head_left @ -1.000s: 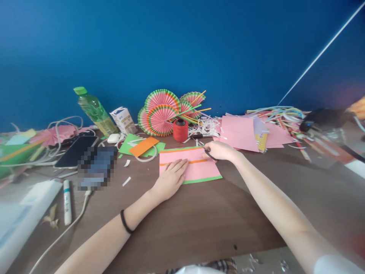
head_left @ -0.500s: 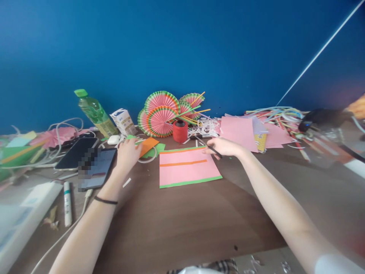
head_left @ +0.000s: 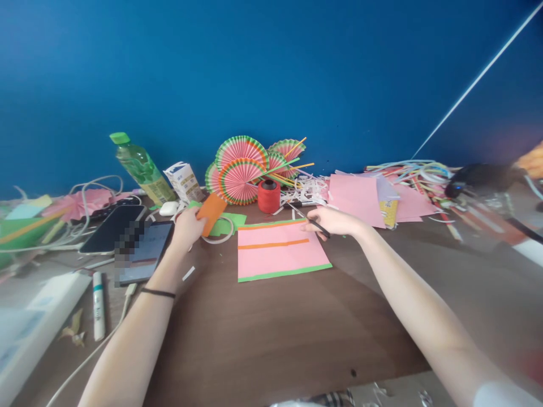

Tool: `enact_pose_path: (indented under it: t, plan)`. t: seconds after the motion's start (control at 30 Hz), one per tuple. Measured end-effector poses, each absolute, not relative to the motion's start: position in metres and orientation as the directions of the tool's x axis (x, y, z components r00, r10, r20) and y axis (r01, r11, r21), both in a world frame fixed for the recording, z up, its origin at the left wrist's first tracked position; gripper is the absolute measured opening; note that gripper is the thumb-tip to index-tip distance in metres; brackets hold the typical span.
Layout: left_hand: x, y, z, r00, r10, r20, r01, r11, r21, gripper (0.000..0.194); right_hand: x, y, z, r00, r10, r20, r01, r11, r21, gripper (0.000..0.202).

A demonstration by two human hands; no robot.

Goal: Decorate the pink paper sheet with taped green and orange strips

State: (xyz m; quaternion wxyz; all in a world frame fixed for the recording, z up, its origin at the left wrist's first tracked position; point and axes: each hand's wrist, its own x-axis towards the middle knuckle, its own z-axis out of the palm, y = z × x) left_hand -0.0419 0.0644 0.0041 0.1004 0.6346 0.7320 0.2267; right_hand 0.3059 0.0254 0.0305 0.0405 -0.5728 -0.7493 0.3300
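Note:
My left hand (head_left: 189, 227) is closed on a piece of orange paper (head_left: 213, 213), which tilts up off the table beside some green paper (head_left: 226, 224). In my right hand (head_left: 331, 220) is a pair of scissors (head_left: 319, 227), its blades pointing away toward the back. Below that hand lies a pink sheet (head_left: 278, 259) with green edges and orange strips, flat on the table. My right fingertips are over its upper right corner.
Folded paper fans (head_left: 241, 172) and a red thread spool (head_left: 268, 196) stand at the back. Left are a bottle (head_left: 142, 172), a carton (head_left: 184, 181), phones (head_left: 146, 254), cables and a marker (head_left: 98, 308). Pink sheets (head_left: 356, 198) and straws (head_left: 424, 169) lie right.
My left hand has taken hold of the orange paper and raised it, pulling it slightly left. My right hand with the scissors has stayed nearly still.

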Motion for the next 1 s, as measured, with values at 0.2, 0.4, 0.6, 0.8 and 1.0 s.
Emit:
enact_pose_path:
  t: [0.2,0.4,0.6,0.8,1.0]
  plan:
    - [-0.031,0.055,0.023,-0.18,0.984,-0.012,0.28,0.064,0.958,0.021,0.296,0.02,0.028,-0.457,0.856,-0.239,0.714,0.193,-0.673,0.042]
    - [0.002,0.036,0.035,-0.07,0.996,-0.062,-0.123,0.053,0.991,0.033,0.262,0.001,0.026,-0.605,0.788,-0.117,0.511,0.272,-0.815,0.036]
    - [0.026,0.019,0.04,-0.005,0.998,-0.062,-0.174,0.06,0.983,0.037,0.244,-0.01,0.022,-0.618,0.784,-0.053,0.437,0.287,-0.853,0.035]
    - [0.035,0.013,0.039,0.024,0.995,-0.095,-0.237,0.098,0.967,0.032,0.24,-0.013,0.022,-0.627,0.778,-0.026,0.477,0.358,-0.803,0.033]
    - [0.038,0.011,0.038,0.059,0.99,-0.127,-0.273,0.138,0.952,0.023,0.234,-0.017,0.022,-0.594,0.802,0.059,0.576,0.476,-0.665,0.031]
